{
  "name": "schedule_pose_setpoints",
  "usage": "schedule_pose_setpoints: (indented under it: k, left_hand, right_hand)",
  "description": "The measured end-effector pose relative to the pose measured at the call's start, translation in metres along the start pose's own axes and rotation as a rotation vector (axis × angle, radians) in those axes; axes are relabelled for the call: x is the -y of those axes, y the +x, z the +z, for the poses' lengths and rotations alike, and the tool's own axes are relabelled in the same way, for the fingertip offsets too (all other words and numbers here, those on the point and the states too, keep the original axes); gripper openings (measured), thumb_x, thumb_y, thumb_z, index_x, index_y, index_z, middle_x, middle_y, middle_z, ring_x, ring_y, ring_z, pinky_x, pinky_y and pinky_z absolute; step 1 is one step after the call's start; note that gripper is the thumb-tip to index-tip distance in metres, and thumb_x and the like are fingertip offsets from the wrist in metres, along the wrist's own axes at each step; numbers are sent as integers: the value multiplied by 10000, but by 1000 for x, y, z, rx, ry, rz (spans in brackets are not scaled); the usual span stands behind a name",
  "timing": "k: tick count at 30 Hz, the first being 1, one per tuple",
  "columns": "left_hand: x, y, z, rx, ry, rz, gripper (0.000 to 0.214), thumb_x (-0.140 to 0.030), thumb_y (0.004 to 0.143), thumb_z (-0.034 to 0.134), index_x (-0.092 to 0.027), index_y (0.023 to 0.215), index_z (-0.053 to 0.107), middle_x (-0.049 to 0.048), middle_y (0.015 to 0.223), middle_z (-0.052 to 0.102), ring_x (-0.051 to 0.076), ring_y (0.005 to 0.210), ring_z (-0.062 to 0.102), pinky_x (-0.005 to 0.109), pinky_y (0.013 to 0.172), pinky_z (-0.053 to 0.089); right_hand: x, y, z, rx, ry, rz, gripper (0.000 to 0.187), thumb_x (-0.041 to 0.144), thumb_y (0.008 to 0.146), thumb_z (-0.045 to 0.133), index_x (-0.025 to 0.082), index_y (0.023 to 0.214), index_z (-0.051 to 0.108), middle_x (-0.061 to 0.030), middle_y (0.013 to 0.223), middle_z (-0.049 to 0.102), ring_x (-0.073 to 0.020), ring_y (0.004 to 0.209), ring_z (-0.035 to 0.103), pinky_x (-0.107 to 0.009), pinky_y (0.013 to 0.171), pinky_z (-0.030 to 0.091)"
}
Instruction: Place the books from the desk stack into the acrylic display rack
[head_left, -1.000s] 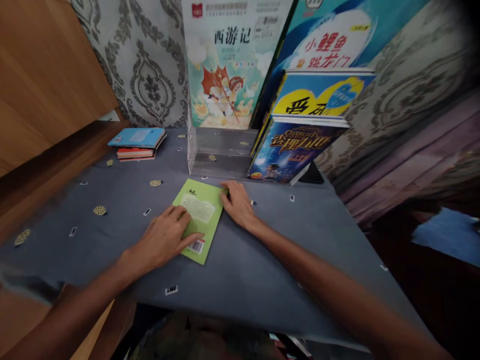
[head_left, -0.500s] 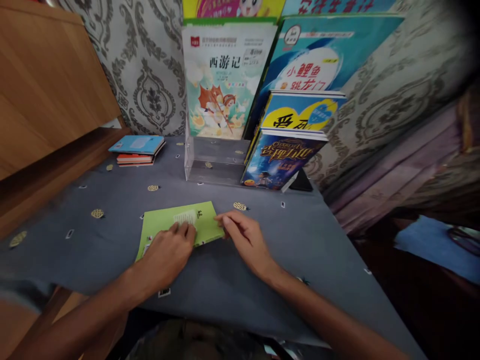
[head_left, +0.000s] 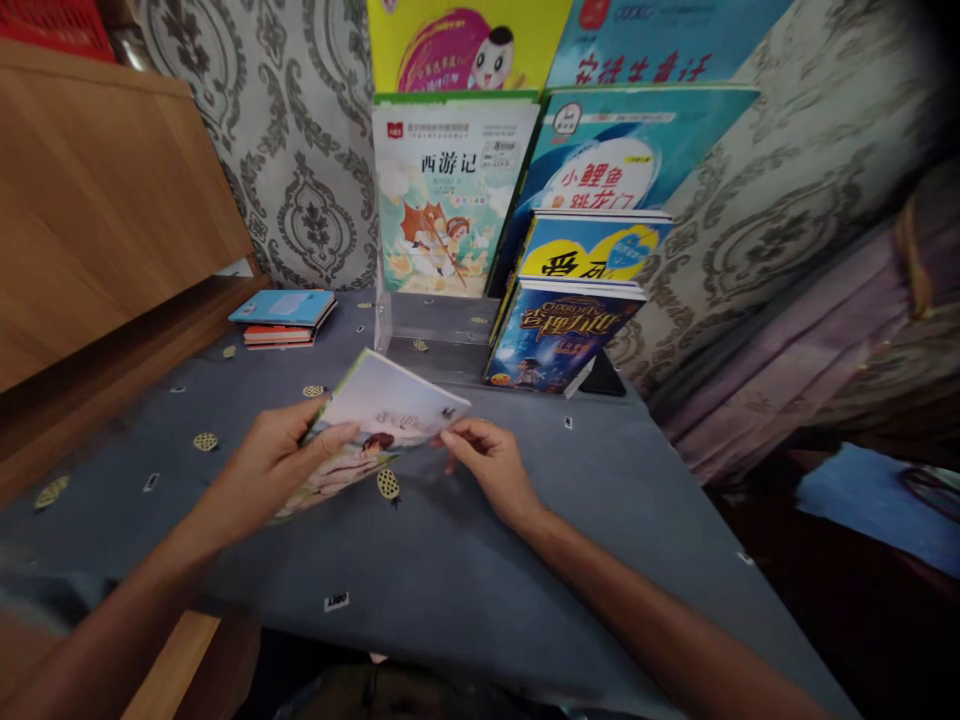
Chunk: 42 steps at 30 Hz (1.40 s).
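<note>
A thin picture book [head_left: 394,410] is tilted up off the table, showing a pale page or cover with a dark-haired drawn figure low on it. My left hand [head_left: 289,455] grips its left side, thumb on the near face and fingers behind. At the right corner, my right hand [head_left: 487,455] pinches the edge between thumb and fingers. Beyond the hands stands a clear acrylic book rack [head_left: 435,365]. It holds a white-and-green book [head_left: 450,200] on the left and a dark blue book [head_left: 559,335] in front on the right.
A small stack of books [head_left: 285,315] lies at the back left beside a wooden cabinet [head_left: 112,180]. More upright books, including a teal book [head_left: 637,140], rise at the back. A dark flat object [head_left: 602,375] sits behind the rack's right end. The grey patterned tablecloth [head_left: 465,580] covers the table.
The green book lay flat under my left hand; now it is lifted and turned so another face shows. My left hand has shifted left and grips its side. The view has tipped up slightly.
</note>
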<state>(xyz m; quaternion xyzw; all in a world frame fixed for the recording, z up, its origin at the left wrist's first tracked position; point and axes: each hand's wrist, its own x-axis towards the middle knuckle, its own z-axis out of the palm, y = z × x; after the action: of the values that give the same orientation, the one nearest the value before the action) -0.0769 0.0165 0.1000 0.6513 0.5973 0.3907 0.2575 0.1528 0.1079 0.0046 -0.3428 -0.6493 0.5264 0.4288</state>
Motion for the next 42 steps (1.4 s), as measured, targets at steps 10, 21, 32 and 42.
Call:
schedule_pose_setpoints:
  k: [10, 21, 32, 42]
  left_hand:
    - [46, 39, 49, -140, -630, -413, 582, -702, 709, 690, -148, 884, 653, 68, 685, 708, 243, 641, 693, 340, 586, 568]
    - [130, 53, 37, -32, 415, 130, 314, -314, 938, 402, -176, 1142, 597, 123, 1194, 655, 248, 1174, 594, 476, 1047, 465]
    - [146, 67, 52, -15, 530, 269, 408, -320, 989, 347, -174, 1261, 613, 121, 1387, 620, 247, 1343, 530, 481, 1146, 399]
    - [145, 69, 48, 17, 514, 249, 410, -338, 973, 360, -157, 1226, 626, 140, 1377, 629, 267, 1282, 578, 483, 1130, 411]
  right_hand:
    - [-4, 21, -2, -68, 98, 59, 422, 591, 766, 710, 239, 656, 506, 57, 463, 566, -119, 447, 514, -263, 547, 449]
    - [-29, 21, -14, -77, -511, -99, 153, 259, 858, 545, 211, 782, 668, -5, 686, 676, -154, 628, 592, -265, 603, 425]
    - [-34, 18, -15, 4, -644, -197, 198, 236, 909, 525, 226, 1012, 693, -78, 1022, 749, -231, 887, 676, -377, 843, 508]
    - [-29, 16, -16, 31, -648, -159, 260, 261, 919, 503, 210, 1101, 682, -80, 1034, 762, -225, 847, 684, -377, 827, 520]
